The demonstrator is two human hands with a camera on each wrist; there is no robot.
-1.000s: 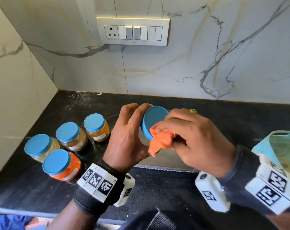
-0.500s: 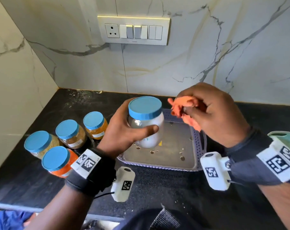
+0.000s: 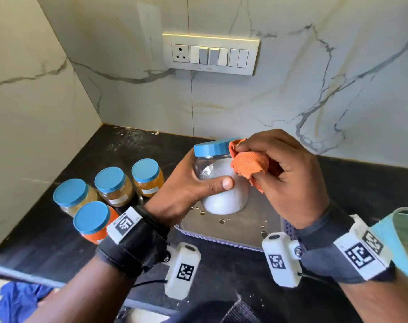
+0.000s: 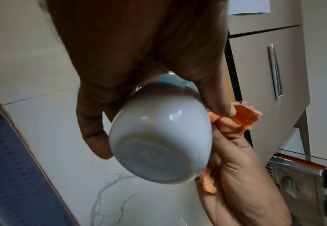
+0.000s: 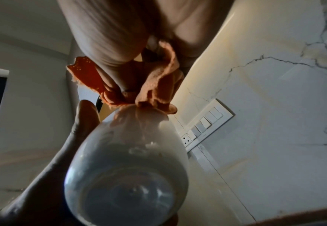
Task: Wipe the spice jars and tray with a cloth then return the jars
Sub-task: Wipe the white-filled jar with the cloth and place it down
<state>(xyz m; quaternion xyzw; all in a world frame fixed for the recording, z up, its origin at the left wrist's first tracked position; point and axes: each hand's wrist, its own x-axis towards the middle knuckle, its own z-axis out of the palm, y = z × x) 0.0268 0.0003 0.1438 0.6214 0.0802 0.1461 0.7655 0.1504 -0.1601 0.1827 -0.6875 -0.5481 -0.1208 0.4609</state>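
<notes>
My left hand [image 3: 193, 185] grips a clear jar of white powder [image 3: 224, 194] with a blue lid, held upright above the tray [image 3: 233, 229]. My right hand [image 3: 280, 169] holds a bunched orange cloth [image 3: 248, 164] against the jar's shoulder, just under the lid. From below, the left wrist view shows the jar's base [image 4: 158, 142] and the cloth [image 4: 245, 116] beside it. In the right wrist view the cloth [image 5: 158, 85] touches the top of the jar [image 5: 127, 168]. Water drops lie on the grey tray.
Several blue-lidded spice jars stand on the black counter left of the tray: two brown-filled ones [image 3: 114, 185], a yellow one [image 3: 148, 177] and an orange one [image 3: 93, 221]. A switch panel [image 3: 210, 54] sits on the marble wall. A teal object [image 3: 403, 238] is at the right edge.
The jar went from tilted, lid toward me, to upright above the tray. The right hand lifted the cloth away, then brought it back against the jar's shoulder.
</notes>
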